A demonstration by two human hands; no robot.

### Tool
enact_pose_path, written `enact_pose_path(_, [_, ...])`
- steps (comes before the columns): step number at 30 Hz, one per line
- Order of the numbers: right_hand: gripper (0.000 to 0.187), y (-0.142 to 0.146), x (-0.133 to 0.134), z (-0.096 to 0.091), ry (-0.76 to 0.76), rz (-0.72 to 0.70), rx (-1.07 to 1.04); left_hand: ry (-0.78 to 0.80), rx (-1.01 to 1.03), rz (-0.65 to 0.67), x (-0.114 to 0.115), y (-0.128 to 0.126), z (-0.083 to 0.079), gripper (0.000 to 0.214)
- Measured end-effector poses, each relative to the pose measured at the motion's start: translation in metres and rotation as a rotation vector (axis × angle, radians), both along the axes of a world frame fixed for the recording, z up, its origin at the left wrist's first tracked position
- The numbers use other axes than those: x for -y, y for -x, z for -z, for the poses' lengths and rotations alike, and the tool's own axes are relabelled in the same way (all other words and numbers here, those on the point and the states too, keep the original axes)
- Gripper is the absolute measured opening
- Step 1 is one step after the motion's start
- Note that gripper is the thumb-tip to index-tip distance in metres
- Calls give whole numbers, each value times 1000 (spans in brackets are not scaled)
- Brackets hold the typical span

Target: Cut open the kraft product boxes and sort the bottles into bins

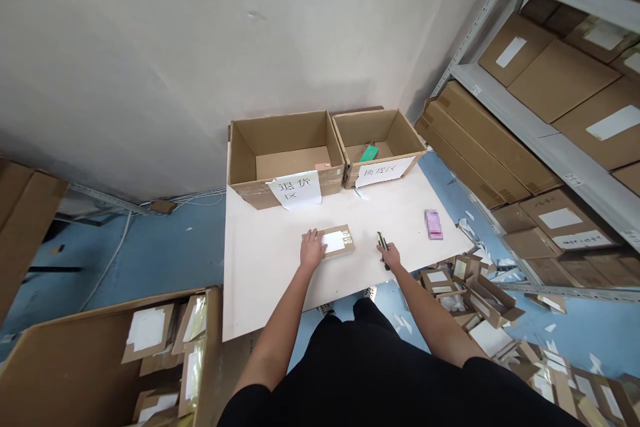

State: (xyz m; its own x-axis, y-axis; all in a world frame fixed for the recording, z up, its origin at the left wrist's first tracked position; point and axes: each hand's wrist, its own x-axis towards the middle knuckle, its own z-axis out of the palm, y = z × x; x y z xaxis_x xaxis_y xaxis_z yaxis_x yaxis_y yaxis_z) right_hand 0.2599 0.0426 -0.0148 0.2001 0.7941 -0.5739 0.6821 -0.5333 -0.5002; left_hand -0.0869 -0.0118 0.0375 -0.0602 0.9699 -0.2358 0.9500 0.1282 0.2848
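Note:
A small flat cardboard box (345,245) with a white label and clear tape lies on the white table (260,267). Over its left end is my left hand (313,249), fingers bent across the top and gripping that end. To the right of the box, my right hand (390,256) is wrapped round a yellow-and-black utility knife (382,241), which points away from me, apart from the box. I cannot make out whether its blade is extended. A pink packet (433,224), partly blurred, lies further right on the table.
Two open cardboard boxes with handwritten paper signs stand at the back: a larger left box (240,193) and a smaller right box (419,140) holding a green item (369,153). A big carton (60,360) of parcels is at lower left. Discarded boxes (495,300) and shelving (530,113) flank the right.

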Motion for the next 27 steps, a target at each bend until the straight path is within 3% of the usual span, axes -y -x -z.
enact_pose_path(6, [70, -34, -46, -33, -173, 30, 112, 145, -6, -17, -19, 20, -3, 77])
enact_pose_path(9, [65, -11, -30, -45, -326, -129, 84, 132, -23, -41, -19, 18, -1, 71])
enact_pose_path(12, [60, 40, 12, -46, -417, -410, -55, 107, -69, -68, -14, 8, 1, 66])
enact_pose_path(15, [65, 91, 48, -43, -382, -690, -136, 95, -121, -102, -6, -8, 4, 67])
enact_pose_path(17, [72, 116, 59, -41, -334, -789, -107, 79, -144, -119, -1, -17, 4, 71])
enact_pose_path(22, [83, 135, 45, -45, -197, -871, 16, 61, -180, -147, 3, -25, 1, 71])
enact_pose_path(27, [86, 137, 26, -47, -126, -851, 63, 137, -100, -185, -2, -21, -12, 70])
